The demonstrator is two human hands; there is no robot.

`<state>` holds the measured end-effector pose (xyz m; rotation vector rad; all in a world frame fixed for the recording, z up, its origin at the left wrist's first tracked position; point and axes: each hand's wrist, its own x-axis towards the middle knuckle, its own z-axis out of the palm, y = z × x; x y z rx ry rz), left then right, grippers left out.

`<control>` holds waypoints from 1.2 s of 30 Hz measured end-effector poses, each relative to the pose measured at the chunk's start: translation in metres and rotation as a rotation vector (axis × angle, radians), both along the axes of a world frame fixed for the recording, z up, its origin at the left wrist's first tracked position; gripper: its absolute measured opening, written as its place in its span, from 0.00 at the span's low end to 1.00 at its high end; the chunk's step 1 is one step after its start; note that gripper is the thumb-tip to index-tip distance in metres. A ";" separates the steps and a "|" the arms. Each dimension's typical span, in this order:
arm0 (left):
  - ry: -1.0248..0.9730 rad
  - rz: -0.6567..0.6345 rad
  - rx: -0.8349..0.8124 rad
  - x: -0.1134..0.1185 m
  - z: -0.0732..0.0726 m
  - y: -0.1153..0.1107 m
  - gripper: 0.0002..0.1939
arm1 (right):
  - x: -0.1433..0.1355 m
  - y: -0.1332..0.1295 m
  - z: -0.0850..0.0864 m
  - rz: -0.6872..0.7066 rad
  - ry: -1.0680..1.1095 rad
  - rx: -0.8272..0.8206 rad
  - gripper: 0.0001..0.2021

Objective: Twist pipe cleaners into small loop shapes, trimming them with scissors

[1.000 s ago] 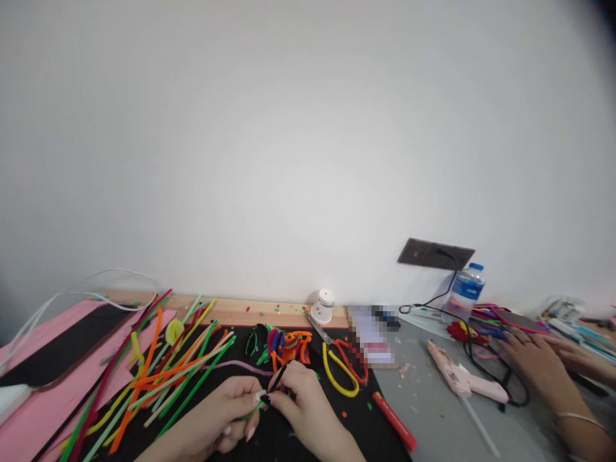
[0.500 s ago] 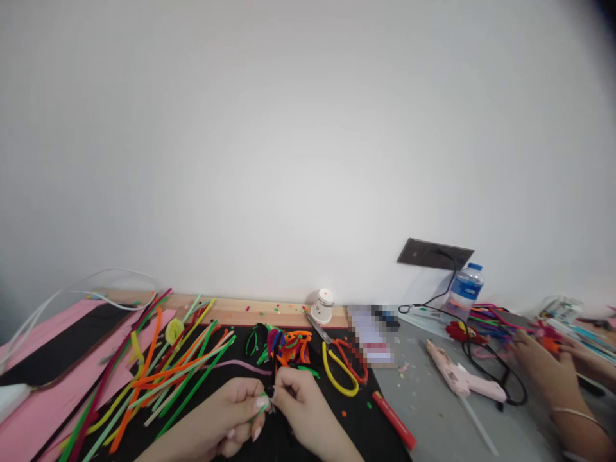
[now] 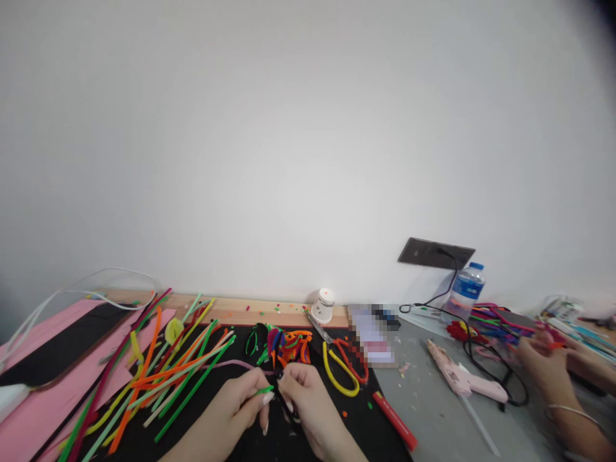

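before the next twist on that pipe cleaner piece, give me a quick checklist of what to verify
1. Left hand pinches the green pipe cleaner: ok.
2. Right hand grips the black pipe cleaner: ok.
3. Green and black pieces actually joined: cannot tell, fingers hide it.
4. Scissors lie apart from both hands: ok.
5. Loose pipe cleaner pile close beside the left hand: not ok.
6. Co-worker's hands stay beyond the glue gun: ok.
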<state>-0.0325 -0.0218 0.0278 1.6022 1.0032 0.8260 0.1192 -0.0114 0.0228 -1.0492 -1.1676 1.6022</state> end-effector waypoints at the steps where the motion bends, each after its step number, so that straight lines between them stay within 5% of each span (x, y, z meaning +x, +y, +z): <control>1: -0.087 -0.015 -0.112 0.000 -0.003 0.002 0.16 | 0.001 0.000 0.004 -0.045 -0.002 0.075 0.12; 4: -0.337 -0.079 -0.360 0.000 -0.008 0.005 0.18 | 0.006 0.000 0.016 -0.109 -0.048 0.295 0.04; 9: -0.471 -0.128 -0.465 -0.002 0.000 0.000 0.17 | 0.009 -0.003 0.020 0.029 -0.137 0.425 0.15; 14: -0.437 -0.135 -0.439 0.000 0.003 -0.001 0.20 | 0.009 -0.002 0.013 -0.021 -0.328 0.512 0.11; 23: -0.326 -0.139 -0.289 0.002 -0.017 0.006 0.19 | 0.011 -0.006 0.020 -0.002 -0.634 0.721 0.08; 36: 0.079 -0.042 0.002 0.000 -0.003 -0.003 0.11 | 0.009 -0.005 0.010 0.125 -0.544 0.453 0.10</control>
